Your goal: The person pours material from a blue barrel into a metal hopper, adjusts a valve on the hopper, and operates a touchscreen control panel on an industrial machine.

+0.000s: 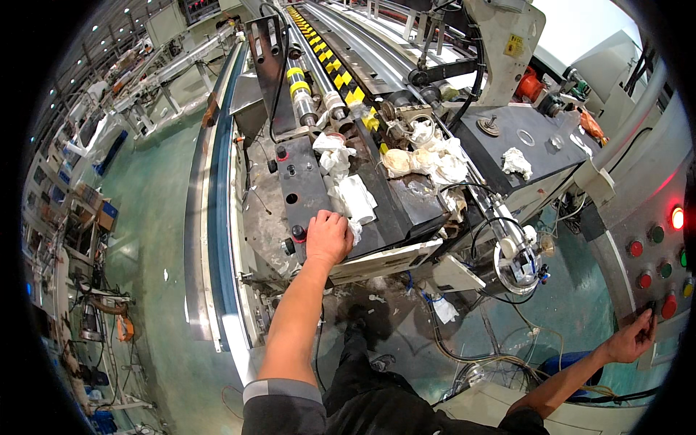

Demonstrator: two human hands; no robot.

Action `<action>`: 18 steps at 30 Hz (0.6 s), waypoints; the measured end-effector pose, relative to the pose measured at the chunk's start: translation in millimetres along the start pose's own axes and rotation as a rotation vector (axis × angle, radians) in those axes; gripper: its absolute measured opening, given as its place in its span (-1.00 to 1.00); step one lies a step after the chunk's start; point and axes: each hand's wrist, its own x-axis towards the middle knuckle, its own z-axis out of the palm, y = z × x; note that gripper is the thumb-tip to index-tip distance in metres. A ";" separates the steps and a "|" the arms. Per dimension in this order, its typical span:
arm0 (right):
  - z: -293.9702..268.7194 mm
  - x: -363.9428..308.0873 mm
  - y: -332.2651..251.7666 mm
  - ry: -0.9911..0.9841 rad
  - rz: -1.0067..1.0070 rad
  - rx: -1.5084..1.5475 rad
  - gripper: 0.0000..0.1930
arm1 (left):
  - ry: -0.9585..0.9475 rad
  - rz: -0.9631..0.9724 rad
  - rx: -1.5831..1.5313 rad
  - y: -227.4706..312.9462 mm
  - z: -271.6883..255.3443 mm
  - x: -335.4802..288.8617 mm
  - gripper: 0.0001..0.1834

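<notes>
My left hand [330,238] lies at the near end of a dark metal block [304,190], fingers curled down; what they hold, if anything, is hidden. Just left of it a black knob [298,232] stands on the block. Right beside my fingers are a white paper roll [357,199] and crumpled white wipes [334,156]. Out to the far right, my right hand [629,342] reaches to a grey control panel [629,272], its fingertips pinched at a small black rotary switch [651,307]. A red button [668,306] sits next to that switch.
Long steel rollers [319,61] run away from me beside a yellow-black striped strip [337,69]. More wipes [444,161] lie on the machine. A lit red lamp [677,217] glows on the panel. Cables and hoses [464,355] cross the floor near my feet.
</notes>
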 end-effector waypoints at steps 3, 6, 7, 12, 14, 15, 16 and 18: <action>-1.0 0.5 -0.9 -0.004 -0.017 -0.058 -0.67 | -0.010 -0.007 -0.003 0.0 0.4 0.0 -0.88; -1.4 1.7 7.5 -0.001 -0.019 -0.020 -0.68 | -0.008 -0.009 -0.003 -0.1 0.4 -0.5 -0.88; -1.2 1.7 7.8 -0.001 -0.020 -0.010 -0.68 | -0.008 -0.009 -0.003 -0.2 0.7 -0.5 -0.88; 0.7 0.0 0.6 0.010 0.010 -0.023 -0.68 | 0.010 0.004 -0.023 0.8 -2.2 0.6 -0.88; 2.0 -1.9 -4.6 0.014 0.026 -0.015 -0.68 | 0.010 0.002 -0.019 1.4 -2.5 0.8 -0.88; 2.0 -1.4 -3.0 0.011 0.026 -0.008 -0.68 | 0.011 0.001 -0.017 1.1 -2.8 0.6 -0.88; 1.5 -0.5 0.8 0.008 0.026 0.000 -0.67 | 0.007 0.000 -0.015 0.7 -3.1 0.2 -0.87; 0.8 1.0 5.3 0.003 0.035 0.013 -0.67 | -0.001 -0.005 -0.012 0.2 -3.2 -0.5 -0.87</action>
